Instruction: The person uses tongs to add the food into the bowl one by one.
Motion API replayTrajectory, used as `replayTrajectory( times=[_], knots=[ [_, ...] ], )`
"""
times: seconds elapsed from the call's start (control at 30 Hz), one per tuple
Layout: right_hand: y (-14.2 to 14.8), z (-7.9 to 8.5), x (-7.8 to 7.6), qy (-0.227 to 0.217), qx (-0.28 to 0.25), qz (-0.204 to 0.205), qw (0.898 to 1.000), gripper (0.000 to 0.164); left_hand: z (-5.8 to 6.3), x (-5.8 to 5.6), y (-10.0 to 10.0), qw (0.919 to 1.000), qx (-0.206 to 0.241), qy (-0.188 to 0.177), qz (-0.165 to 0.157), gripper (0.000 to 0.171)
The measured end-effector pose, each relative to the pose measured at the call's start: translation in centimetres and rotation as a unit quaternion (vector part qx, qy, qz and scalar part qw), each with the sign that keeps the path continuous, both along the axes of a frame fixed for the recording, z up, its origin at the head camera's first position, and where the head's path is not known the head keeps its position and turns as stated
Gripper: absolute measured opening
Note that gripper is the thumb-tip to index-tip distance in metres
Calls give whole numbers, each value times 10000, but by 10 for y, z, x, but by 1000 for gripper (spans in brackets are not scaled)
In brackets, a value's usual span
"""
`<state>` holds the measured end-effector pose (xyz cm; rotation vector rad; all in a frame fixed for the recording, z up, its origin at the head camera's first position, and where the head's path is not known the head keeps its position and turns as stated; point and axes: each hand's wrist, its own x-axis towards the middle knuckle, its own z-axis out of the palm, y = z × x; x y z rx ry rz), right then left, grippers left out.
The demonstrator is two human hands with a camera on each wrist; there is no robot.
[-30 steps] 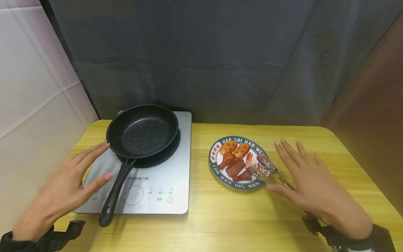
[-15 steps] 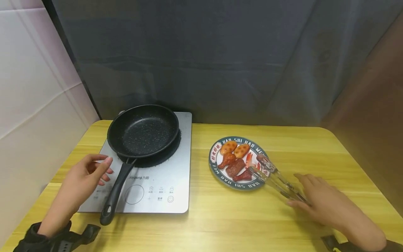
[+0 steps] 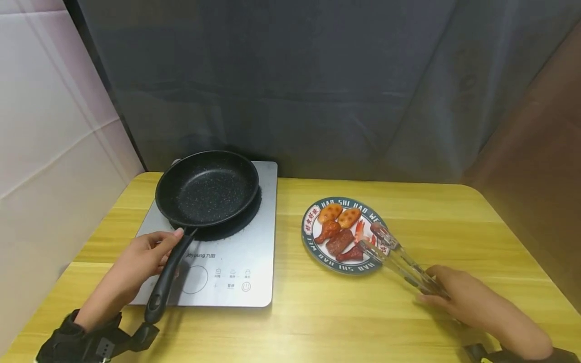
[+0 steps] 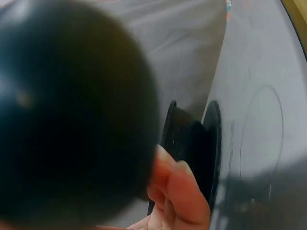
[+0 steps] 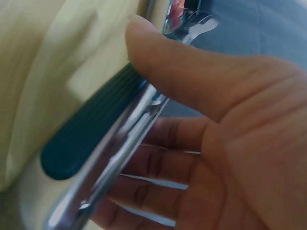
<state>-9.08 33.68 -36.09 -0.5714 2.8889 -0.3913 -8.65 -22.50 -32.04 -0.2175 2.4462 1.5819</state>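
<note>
A black frying pan (image 3: 206, 189) sits on a silver induction cooktop (image 3: 247, 242), its handle (image 3: 165, 282) pointing toward me. My left hand (image 3: 142, 254) grips this handle near the pan, thumb on top. In the left wrist view the handle's end (image 4: 72, 115) looms large and hides part of the curled fingers (image 4: 187, 196). My right hand (image 3: 472, 300) holds metal tongs (image 3: 404, 264), whose tips rest over a round plate (image 3: 313, 256). In the right wrist view the thumb lies across the tongs' green-sided handle (image 5: 91, 129), with the fingers behind it.
Food pieces lie on the plate: two spotted oval pieces (image 3: 348, 217), reddish drumsticks (image 3: 328, 232), a brown meat slab (image 3: 339, 243) and a red-white piece (image 3: 359, 232). A dark curtain (image 3: 290, 91) hangs behind the wooden table (image 3: 299, 322); a pale wall (image 3: 50, 111) stands left.
My left hand has come down from above the cooktop and moved right onto the pan handle. My right hand has lowered from spread fingers above the tongs to a hold on them.
</note>
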Motion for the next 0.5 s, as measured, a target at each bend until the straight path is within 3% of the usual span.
replayTrajectory(
  times=[0.2, 0.33, 0.5],
  knots=[
    [2, -5, -1, -133, -250, 306, 9991, 28, -2, -3, 6, 9974, 498, -381, -343, 56],
    [4, -6, -3, -159, -300, 403, 9986, 25, -4, -2, 7, 9905, 1028, -616, -670, 58],
    [4, 4, -3, 384, -382, 427, 9976, 29, -5, 0, 7, 9777, 1765, -718, -882, 57]
  ],
)
